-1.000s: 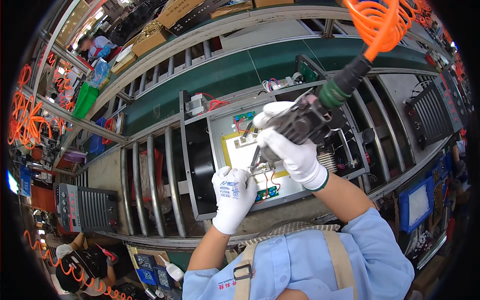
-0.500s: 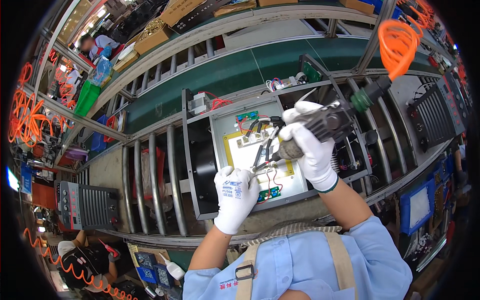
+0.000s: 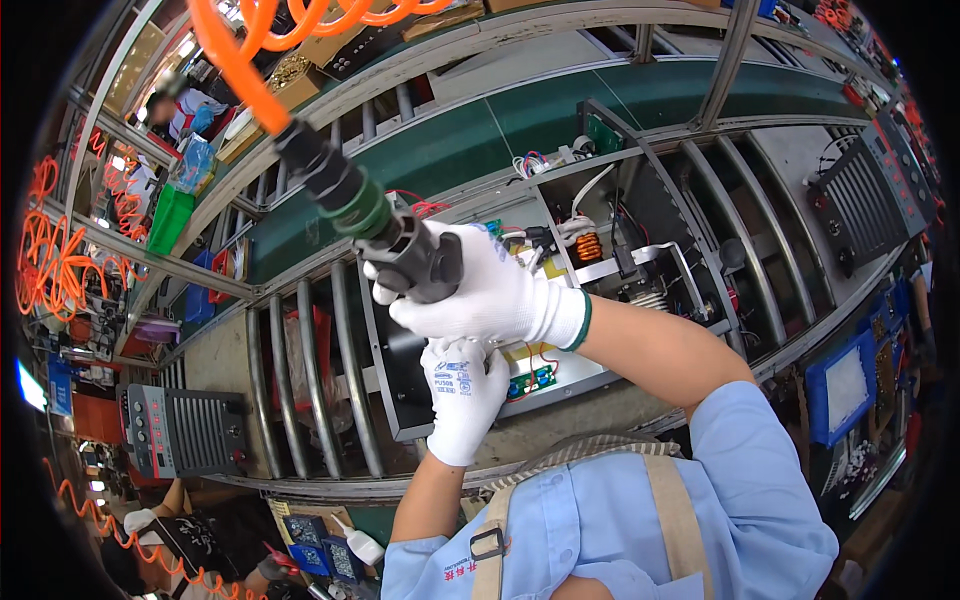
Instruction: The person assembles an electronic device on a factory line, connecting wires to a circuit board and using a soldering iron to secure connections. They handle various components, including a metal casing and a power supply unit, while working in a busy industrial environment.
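My gloved right hand (image 3: 485, 285) is wrapped round a black pneumatic screwdriver (image 3: 430, 268), its green collar and orange hose pointing up and to the left. The tool's tip is hidden beneath the hand. Just below it, my gloved left hand (image 3: 465, 395) has its fingers curled in at the left part of an open metal chassis (image 3: 560, 391); what they hold, if anything, is hidden. Beside the left hand lies a small green circuit board (image 3: 532, 384) with red wires. A copper coil (image 3: 588, 247) and cables fill the chassis's right part.
The chassis rests on a roller conveyor (image 3: 318, 380). A green belt (image 3: 460, 145) runs behind it. Finished-looking machine units stand at left (image 3: 190, 430) and right (image 3: 855, 195). The orange coiled hose (image 3: 330, 20) hangs overhead. Another person (image 3: 190, 545) works at lower left.
My right hand and the screwdriver have moved left, over the left hand. The tool's hose end has swung from upper right to upper left. My left hand has stayed nearly in place.
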A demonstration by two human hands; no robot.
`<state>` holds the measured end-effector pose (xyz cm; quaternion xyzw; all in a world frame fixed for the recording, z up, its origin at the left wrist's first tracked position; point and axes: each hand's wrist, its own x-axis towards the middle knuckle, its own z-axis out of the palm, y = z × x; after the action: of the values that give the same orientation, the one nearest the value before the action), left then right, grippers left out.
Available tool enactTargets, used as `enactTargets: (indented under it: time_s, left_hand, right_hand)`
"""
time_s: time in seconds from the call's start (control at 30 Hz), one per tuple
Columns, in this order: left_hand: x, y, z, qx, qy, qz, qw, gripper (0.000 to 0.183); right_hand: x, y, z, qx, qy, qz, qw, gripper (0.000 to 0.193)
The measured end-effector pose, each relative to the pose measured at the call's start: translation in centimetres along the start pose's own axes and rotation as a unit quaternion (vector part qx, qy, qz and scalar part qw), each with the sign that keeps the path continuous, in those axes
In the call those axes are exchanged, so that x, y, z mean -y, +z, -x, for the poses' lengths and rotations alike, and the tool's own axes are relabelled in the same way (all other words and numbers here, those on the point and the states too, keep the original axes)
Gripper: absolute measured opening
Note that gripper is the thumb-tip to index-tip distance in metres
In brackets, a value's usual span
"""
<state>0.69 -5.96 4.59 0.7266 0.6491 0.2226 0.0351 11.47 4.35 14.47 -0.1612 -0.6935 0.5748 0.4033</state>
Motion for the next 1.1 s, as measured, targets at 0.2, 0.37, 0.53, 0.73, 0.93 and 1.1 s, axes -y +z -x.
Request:
enactTargets:
  time_s: [0.2, 0.37, 0.53, 0.73, 0.93, 1.1]
  left_hand:
    - [-0.1, 0.0, -0.3, -0.074, 0.068, 0.043, 0.994, 0.01]
    - [0.0, -0.1, -0.3, -0.113, 0.0, 0.128, 0.985, 0.008]
    - [0.6, -1.6, 0.6, -0.14, -0.051, 0.095, 0.984, 0.019]
    - [-0.3, -3.2, 0.3, -0.051, 0.012, -0.087, 0.995, 0.026]
    - [-0.1, -2.4, -1.2, 0.059, 0.04, -0.168, 0.983, 0.03]
    - [0.5, -0.9, -0.6, 0.074, 0.039, -0.199, 0.977, 0.021]
  right_hand:
    - [-2.8, -0.2, 1.0, -0.048, 0.02, -0.123, 0.991, 0.035]
    - [-2.1, -0.2, 0.9, -0.111, -0.032, -0.337, 0.934, 0.05]
    - [-2.1, -1.7, 2.3, -0.186, -0.005, -0.267, 0.946, 0.042]
    - [-1.4, -3.8, 3.7, -0.175, 0.02, -0.184, 0.967, 0.047]
    - [-0.2, -5.8, 5.6, -0.214, -0.052, -0.246, 0.944, 0.039]
    - [-0.7, -8.6, 8.0, -0.269, -0.059, -0.229, 0.934, 0.039]
